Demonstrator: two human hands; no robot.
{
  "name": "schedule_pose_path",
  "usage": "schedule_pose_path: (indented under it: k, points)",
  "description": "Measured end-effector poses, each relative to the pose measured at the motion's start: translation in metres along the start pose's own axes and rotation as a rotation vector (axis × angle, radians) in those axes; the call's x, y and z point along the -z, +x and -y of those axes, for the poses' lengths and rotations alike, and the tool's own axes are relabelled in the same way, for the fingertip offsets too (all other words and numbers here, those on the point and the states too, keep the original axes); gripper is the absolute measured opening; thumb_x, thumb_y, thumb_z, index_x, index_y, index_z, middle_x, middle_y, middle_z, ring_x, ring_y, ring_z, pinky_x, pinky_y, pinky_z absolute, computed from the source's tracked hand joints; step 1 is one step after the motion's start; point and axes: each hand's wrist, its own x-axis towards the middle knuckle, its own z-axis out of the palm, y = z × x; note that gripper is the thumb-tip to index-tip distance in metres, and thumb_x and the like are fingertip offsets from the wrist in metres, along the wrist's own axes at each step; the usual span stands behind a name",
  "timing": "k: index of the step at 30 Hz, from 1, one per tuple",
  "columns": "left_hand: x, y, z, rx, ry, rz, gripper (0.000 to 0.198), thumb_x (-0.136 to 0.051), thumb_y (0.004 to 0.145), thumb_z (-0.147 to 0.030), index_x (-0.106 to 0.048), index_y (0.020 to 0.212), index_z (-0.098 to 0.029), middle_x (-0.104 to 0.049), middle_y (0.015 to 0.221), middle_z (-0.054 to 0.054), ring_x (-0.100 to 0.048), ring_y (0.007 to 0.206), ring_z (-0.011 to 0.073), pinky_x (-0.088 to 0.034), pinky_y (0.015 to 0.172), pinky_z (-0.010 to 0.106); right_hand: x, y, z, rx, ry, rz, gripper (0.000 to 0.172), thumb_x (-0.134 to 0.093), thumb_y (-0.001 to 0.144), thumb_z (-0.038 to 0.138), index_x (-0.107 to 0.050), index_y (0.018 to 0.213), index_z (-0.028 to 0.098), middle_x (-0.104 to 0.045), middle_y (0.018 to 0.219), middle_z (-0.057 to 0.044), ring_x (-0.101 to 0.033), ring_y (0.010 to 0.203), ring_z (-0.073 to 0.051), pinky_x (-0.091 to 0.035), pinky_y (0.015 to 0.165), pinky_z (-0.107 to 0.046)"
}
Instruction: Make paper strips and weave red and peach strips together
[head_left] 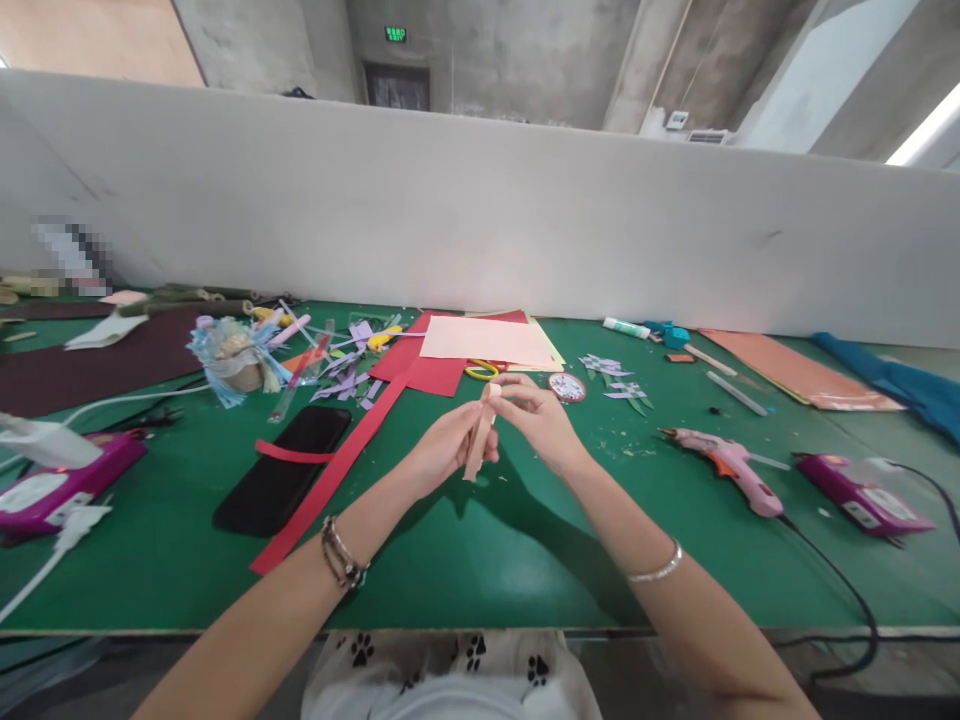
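Both hands meet above the middle of the green table. My left hand (450, 445) pinches a pale pink paper strip (477, 450), whose lower end hangs down past the fingers. At the strip's curled upper end, the fingertips of my right hand (534, 410) are closed on it. Just behind the hands lie yellow-handled scissors (482, 370), partly under a pale pink sheet (487, 341) and red paper (442, 377). A long red paper strip (337, 475) runs diagonally to the left of my left hand.
A black phone (289, 470) lies left, a short red strip (296, 453) across it. Rightward are a pink glue gun (731, 467), a purple power strip (862, 495), woven paper pieces (604, 367) and a glue stick (626, 328). A white partition (480, 215) stands behind the table.
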Motion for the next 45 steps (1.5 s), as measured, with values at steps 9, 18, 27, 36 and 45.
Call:
schedule_pose_path:
  k: [9, 18, 27, 36, 45]
  points:
    - [0.003, -0.007, 0.005, 0.104, 0.175, 0.146, 0.028, -0.044, 0.079, -0.042, -0.046, 0.072, -0.015, -0.030, 0.044, -0.010, -0.029, 0.035, 0.0019, -0.024, 0.038, 0.015, 0.003, -0.001, 0.002, -0.283, 0.156, 0.012, 0.031, -0.058, 0.065, 0.045, -0.042, 0.065, 0.019, -0.055, 0.059, 0.005, -0.052, 0.057, -0.008, -0.044, 0.058, -0.023]
    - [0.003, -0.014, 0.000, 0.225, 0.230, 0.128, 0.024, -0.034, 0.084, -0.033, -0.046, 0.073, -0.015, -0.029, 0.043, -0.010, -0.020, 0.031, 0.0017, -0.018, 0.034, 0.013, 0.016, 0.002, 0.002, -0.212, 0.063, 0.097, 0.013, -0.059, 0.060, 0.021, -0.051, 0.069, 0.016, -0.054, 0.054, 0.006, -0.048, 0.047, -0.004, -0.041, 0.052, -0.020]
    - [0.020, -0.018, 0.000, -0.066, 0.910, -0.036, 0.030, -0.034, 0.082, -0.034, -0.051, 0.065, -0.016, -0.032, 0.042, -0.007, -0.032, 0.038, 0.0068, -0.023, 0.042, 0.019, 0.037, 0.003, 0.001, -0.069, -0.208, 0.109, 0.013, -0.055, 0.066, 0.022, -0.054, 0.077, 0.017, -0.059, 0.067, 0.001, -0.055, 0.061, -0.010, -0.044, 0.060, -0.025]
    - [0.020, -0.016, -0.009, -0.193, 1.305, 0.164, 0.032, -0.030, 0.086, -0.030, -0.057, 0.075, -0.017, -0.062, 0.076, 0.002, -0.055, 0.067, 0.0134, -0.032, 0.060, 0.021, 0.014, -0.014, 0.016, 0.225, -0.773, 0.548, 0.020, -0.045, 0.083, 0.028, -0.056, 0.095, 0.018, -0.064, 0.086, -0.003, -0.055, 0.081, -0.014, -0.022, 0.094, -0.042]
    - [0.030, -0.029, -0.023, -0.181, 1.059, -0.031, 0.028, -0.045, 0.079, -0.038, -0.060, 0.071, -0.016, -0.057, 0.059, -0.002, -0.049, 0.052, 0.0095, -0.034, 0.049, 0.018, 0.025, -0.011, 0.015, 0.130, -0.727, 0.473, 0.018, -0.044, 0.081, 0.022, -0.057, 0.070, 0.014, -0.048, 0.053, 0.003, -0.037, 0.047, -0.006, -0.026, 0.047, -0.018]
